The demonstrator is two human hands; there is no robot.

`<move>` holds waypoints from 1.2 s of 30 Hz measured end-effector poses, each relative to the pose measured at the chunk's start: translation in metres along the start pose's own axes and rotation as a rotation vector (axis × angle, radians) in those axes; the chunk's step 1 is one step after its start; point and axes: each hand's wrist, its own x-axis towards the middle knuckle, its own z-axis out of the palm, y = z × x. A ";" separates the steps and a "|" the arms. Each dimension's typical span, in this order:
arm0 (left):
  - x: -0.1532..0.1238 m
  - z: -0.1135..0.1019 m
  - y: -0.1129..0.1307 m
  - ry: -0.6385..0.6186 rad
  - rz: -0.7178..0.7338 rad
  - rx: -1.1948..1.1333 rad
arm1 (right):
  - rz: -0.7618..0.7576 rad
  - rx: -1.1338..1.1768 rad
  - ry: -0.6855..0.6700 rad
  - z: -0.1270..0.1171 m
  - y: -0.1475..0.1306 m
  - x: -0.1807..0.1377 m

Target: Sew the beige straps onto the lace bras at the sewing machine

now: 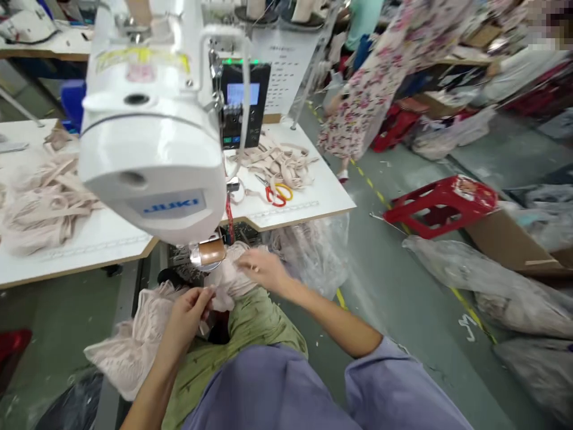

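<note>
A white sewing machine [152, 149] fills the upper left. Under its head lies a pale pink fabric piece [228, 275]. My left hand [190, 313] pinches the near edge of this fabric, fingers closed on it. My right hand [262, 269] rests on the fabric just right of the needle area, fingers bent and pressing it; the hand is slightly blurred. More pink fabric [134, 340] hangs over my lap at lower left.
The white table [313, 203] carries red-and-yellow scissors [277, 192], a heap of beige straps [277, 161] and another strap pile [40, 197] at left. A red stool [441, 203] lies tipped on the floor. Plastic bags [492, 286] line the right. A person in a floral dress [376, 77] stands behind.
</note>
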 end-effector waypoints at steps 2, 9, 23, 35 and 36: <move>0.004 -0.002 -0.004 -0.010 -0.017 -0.043 | 0.335 -0.252 0.086 -0.036 0.045 0.023; -0.003 0.011 -0.003 -0.050 -0.002 -0.087 | 0.477 -0.452 -0.015 -0.105 0.125 0.107; -0.014 0.001 0.010 -0.077 -0.089 -0.429 | 0.463 -0.186 -0.241 -0.146 0.053 -0.064; -0.025 -0.001 0.010 -0.099 -0.085 -0.456 | -0.027 0.020 -0.094 -0.025 -0.058 -0.079; -0.025 -0.002 0.009 -0.098 -0.080 -0.456 | -0.037 0.020 -0.101 -0.024 -0.058 -0.076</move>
